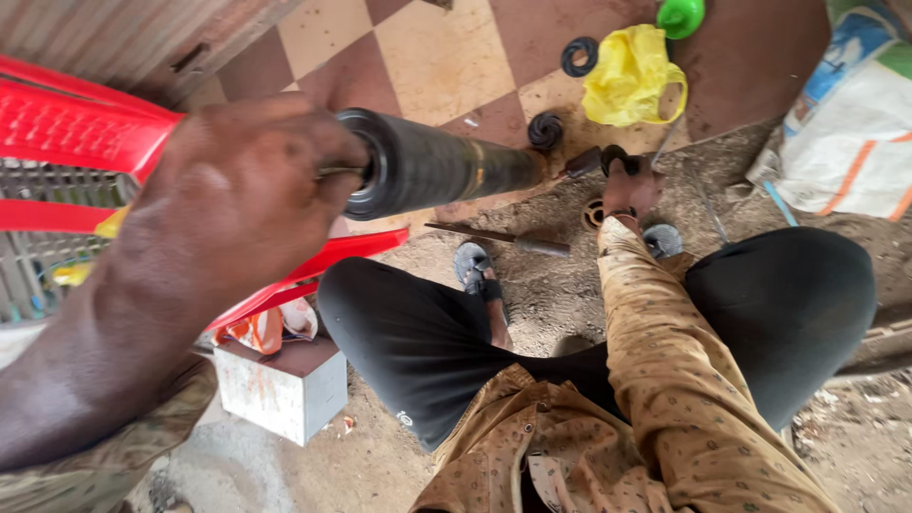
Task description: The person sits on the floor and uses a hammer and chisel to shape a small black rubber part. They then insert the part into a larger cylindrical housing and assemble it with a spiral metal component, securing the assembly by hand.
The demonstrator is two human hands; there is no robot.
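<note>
**Black tube held up, other hand down among parts**

The left hand (237, 204) has its fingers clamped on the top end of a black cylinder (437, 166) — its far end slants toward the floor. The right hand (629, 185) closes its fingers on a small dark part (617, 157), just beyond 2 sandalled feet. A steady, firm grip on the tube seems wise.

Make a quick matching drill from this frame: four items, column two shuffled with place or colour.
1. black cylinder
2. plastic bag
3. funnel-like piece
4. metal rod

a. green, top edge of the frame
b. lying on the dirt floor by the sandalled foot
c. yellow, crumpled on the tiles
d. gripped at its near end by the left hand

Pairs: 1-d, 2-c, 3-a, 4-b
</note>
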